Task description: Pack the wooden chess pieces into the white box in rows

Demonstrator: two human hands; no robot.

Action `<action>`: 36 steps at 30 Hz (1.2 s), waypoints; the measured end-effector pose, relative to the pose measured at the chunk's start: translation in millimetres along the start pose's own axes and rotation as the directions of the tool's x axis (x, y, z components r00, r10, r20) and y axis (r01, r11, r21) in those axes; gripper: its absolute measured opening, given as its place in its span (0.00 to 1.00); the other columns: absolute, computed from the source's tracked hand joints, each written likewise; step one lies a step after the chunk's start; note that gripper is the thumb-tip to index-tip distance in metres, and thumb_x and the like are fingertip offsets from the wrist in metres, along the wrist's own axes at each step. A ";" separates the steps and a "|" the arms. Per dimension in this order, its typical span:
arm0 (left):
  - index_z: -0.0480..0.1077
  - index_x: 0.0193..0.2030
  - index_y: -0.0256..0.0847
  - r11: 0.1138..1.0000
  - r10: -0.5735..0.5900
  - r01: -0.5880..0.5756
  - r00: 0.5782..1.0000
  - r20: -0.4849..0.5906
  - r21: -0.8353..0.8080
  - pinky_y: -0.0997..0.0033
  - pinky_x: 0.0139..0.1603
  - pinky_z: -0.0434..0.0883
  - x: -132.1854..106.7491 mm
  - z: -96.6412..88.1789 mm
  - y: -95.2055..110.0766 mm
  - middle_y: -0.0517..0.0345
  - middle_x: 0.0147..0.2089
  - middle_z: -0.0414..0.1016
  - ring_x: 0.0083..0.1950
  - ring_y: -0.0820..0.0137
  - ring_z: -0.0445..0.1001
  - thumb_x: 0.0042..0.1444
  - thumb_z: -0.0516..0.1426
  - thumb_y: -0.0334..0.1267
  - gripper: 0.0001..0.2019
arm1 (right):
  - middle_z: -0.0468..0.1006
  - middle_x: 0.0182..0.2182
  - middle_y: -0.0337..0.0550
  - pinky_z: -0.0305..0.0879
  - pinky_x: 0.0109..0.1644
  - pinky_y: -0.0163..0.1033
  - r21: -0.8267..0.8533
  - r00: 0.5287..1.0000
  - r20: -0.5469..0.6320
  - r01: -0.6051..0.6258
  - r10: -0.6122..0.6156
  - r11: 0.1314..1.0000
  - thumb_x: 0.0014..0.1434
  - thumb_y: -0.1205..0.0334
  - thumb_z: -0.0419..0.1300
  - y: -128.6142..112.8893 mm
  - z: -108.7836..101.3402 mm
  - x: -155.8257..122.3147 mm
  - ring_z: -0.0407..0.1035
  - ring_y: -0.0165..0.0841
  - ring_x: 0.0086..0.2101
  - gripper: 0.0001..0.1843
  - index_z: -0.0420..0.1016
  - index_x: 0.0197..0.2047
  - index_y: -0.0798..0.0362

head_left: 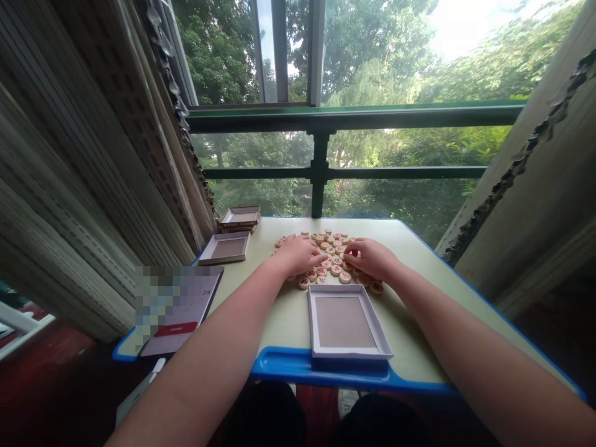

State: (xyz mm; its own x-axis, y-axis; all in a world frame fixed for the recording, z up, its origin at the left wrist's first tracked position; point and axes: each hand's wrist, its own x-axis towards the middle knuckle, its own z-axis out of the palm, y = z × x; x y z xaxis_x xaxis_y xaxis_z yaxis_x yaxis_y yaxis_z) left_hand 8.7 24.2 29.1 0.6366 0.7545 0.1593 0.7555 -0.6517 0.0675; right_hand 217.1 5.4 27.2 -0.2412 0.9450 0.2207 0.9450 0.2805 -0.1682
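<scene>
Round wooden Chinese chess pieces [344,277], marked with red or black characters, lie in a loose heap on the pale tabletop. My left hand [300,253] rests over the heap's left side, fingers stretched out and thumb apart, touching pieces. At the right side, my right hand [370,256] has its fingers curled in and its thumb and fingertips close together among the pieces. Whether a piece is between those fingertips is hidden. Closest to me, in front of the heap, is an open shallow white box [314,323] with a grey-brown bottom.
Another shallow box [226,256] and a small stack of box parts [239,220] stand at the table's back left. A flat tablet-like device [186,310], partly blurred, lies at the left edge. The table [447,323] has a blue rim. Curtains [107,124] hang beside the window.
</scene>
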 end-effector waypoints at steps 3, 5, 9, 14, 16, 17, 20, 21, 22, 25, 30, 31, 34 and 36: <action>0.77 0.38 0.48 1.000 0.014 -0.014 1.000 0.007 -0.010 0.60 0.59 0.57 0.1 0.4 0.4 0.60 0.48 0.76 0.55 0.61 0.66 0.60 0.43 0.53 0.23 | 0.76 0.34 0.41 0.55 0.29 0.34 -0.007 0.998 -0.004 -0.059 0.059 0.998 0.54 0.51 0.55 -0.6 1.1 0.6 0.67 0.31 0.30 0.14 0.77 0.31 0.50; 0.77 0.37 0.48 1.000 0.017 -0.017 1.000 -0.001 -0.013 0.60 0.59 0.57 0.4 1.0 0.4 0.60 0.48 0.76 0.55 0.61 0.66 0.61 0.42 0.53 0.24 | 0.77 0.33 0.41 0.54 0.27 0.34 -0.006 0.996 0.008 -0.093 0.093 0.996 0.54 0.49 0.56 -0.6 1.6 0.9 0.67 0.31 0.29 0.15 0.77 0.31 0.50; 0.77 0.37 0.47 1.000 0.020 -0.020 1.000 -0.002 -0.011 0.63 0.58 0.58 2.6 3.0 -1.2 0.60 0.49 0.76 0.55 0.62 0.66 0.62 0.40 0.51 0.25 | 0.77 0.34 0.42 0.56 0.29 0.34 0.029 0.997 -0.001 -0.080 0.080 0.996 0.54 0.49 0.57 -1.4 2.2 0.8 0.68 0.32 0.31 0.14 0.79 0.32 0.49; 0.77 0.38 0.47 1.000 0.022 -0.022 1.000 -0.008 -0.020 0.66 0.55 0.60 3.3 2.7 -3.4 0.61 0.50 0.75 0.55 0.64 0.67 0.63 0.38 0.51 0.26 | 0.76 0.38 0.42 0.59 0.33 0.33 0.074 0.998 -0.015 -0.063 0.064 0.995 0.54 0.52 0.57 -0.6 3.7 1.3 0.68 0.32 0.33 0.13 0.81 0.34 0.47; 0.77 0.37 0.47 0.999 0.028 -0.029 1.000 -0.012 -0.027 0.67 0.54 0.61 1.8 0.8 -3.2 0.60 0.48 0.76 0.52 0.65 0.69 0.62 0.39 0.53 0.27 | 0.76 0.38 0.42 0.59 0.33 0.33 0.079 0.998 -0.010 -0.057 0.058 0.995 0.54 0.53 0.57 1.0 4.2 1.5 0.68 0.31 0.33 0.13 0.81 0.35 0.47; 0.77 0.36 0.47 0.999 0.032 -0.032 0.999 -0.012 -0.030 0.68 0.53 0.62 1.0 -0.3 -2.9 0.60 0.47 0.77 0.51 0.65 0.70 0.61 0.39 0.55 0.27 | 0.76 0.37 0.42 0.59 0.34 0.33 0.078 0.998 -0.008 -0.054 0.055 0.995 0.54 0.53 0.57 1.8 4.3 1.5 0.68 0.31 0.33 0.13 0.81 0.35 0.47; 0.76 0.35 0.47 0.999 0.043 -0.043 0.999 -0.013 -0.027 0.68 0.53 0.62 -1.2 -2.6 -2.1 0.60 0.44 0.77 0.49 0.66 0.71 0.59 0.41 0.58 0.27 | 0.77 0.37 0.42 0.60 0.35 0.33 0.068 0.999 -0.013 -0.049 0.050 0.996 0.54 0.56 0.57 2.5 3.4 0.6 0.69 0.31 0.33 0.12 0.81 0.35 0.48; 0.76 0.35 0.46 0.999 0.047 -0.048 0.999 -0.016 -0.023 0.68 0.53 0.61 -1.6 -2.8 -2.1 0.59 0.44 0.77 0.48 0.66 0.71 0.59 0.42 0.59 0.27 | 0.77 0.37 0.42 0.60 0.35 0.33 0.064 0.998 -0.013 -0.053 0.054 0.997 0.54 0.57 0.56 2.2 2.9 0.2 0.69 0.31 0.33 0.12 0.81 0.35 0.48; 0.76 0.35 0.46 0.999 0.049 -0.049 0.999 -0.021 -0.016 0.67 0.54 0.61 -1.8 -2.8 -2.1 0.59 0.43 0.77 0.48 0.65 0.71 0.58 0.42 0.60 0.27 | 0.77 0.37 0.42 0.59 0.34 0.33 0.059 0.998 -0.012 -0.058 0.059 0.997 0.54 0.57 0.56 1.9 2.3 -0.2 0.69 0.31 0.33 0.12 0.82 0.35 0.47; 0.75 0.39 0.46 1.000 0.021 -0.021 0.999 -0.045 0.002 0.67 0.52 0.63 -1.5 -1.3 -3.0 0.56 0.43 0.77 0.47 0.64 0.72 0.56 0.44 0.62 0.27 | 0.78 0.36 0.41 0.58 0.32 0.33 0.051 0.998 0.007 -0.068 0.067 0.996 0.55 0.55 0.55 1.8 1.3 -0.7 0.69 0.32 0.32 0.13 0.81 0.33 0.46; 0.72 0.47 0.44 1.000 -0.010 0.011 0.999 -0.052 0.017 0.65 0.48 0.66 0.1 2.7 -4.8 0.52 0.46 0.75 0.49 0.61 0.71 0.54 0.44 0.64 0.30 | 0.78 0.34 0.41 0.58 0.31 0.33 0.044 0.996 0.007 -0.094 0.094 0.995 0.53 0.52 0.57 6.7 2.1 1.4 0.69 0.33 0.32 0.13 0.80 0.33 0.47; 0.72 0.47 0.44 1.000 -0.011 0.012 0.999 -0.048 0.015 0.65 0.48 0.66 0.2 3.3 -5.0 0.51 0.46 0.75 0.49 0.60 0.71 0.55 0.43 0.64 0.30 | 0.78 0.34 0.41 0.58 0.31 0.33 0.038 0.994 0.004 -0.105 0.105 0.994 0.53 0.53 0.57 7.4 2.2 1.9 0.69 0.33 0.32 0.13 0.80 0.33 0.47; 0.72 0.46 0.44 1.000 -0.029 0.028 0.998 -0.049 -0.005 0.64 0.51 0.66 -0.2 4.5 -5.9 0.51 0.48 0.75 0.52 0.59 0.70 0.55 0.43 0.64 0.30 | 0.78 0.35 0.42 0.58 0.30 0.33 0.030 0.992 0.003 -0.122 0.122 0.992 0.53 0.54 0.56 7.8 2.0 2.1 0.69 0.32 0.32 0.12 0.79 0.33 0.48; 0.72 0.47 0.45 0.999 -0.035 0.034 0.998 -0.057 -0.019 0.63 0.54 0.64 -0.5 5.4 -7.0 0.52 0.50 0.74 0.56 0.59 0.67 0.54 0.44 0.64 0.29 | 0.77 0.37 0.43 0.58 0.30 0.34 0.030 0.991 -0.005 -0.131 0.131 0.991 0.53 0.53 0.56 7.5 2.2 1.8 0.68 0.32 0.31 0.13 0.79 0.33 0.48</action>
State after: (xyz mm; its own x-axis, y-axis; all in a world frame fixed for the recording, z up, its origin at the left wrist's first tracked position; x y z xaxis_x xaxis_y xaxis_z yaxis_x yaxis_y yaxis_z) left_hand 3.9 28.8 23.2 0.6001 0.7712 0.2126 0.7734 -0.6272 0.0919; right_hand 223.3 9.6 24.2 -0.1144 0.9728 0.2013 0.9613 0.1595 -0.2246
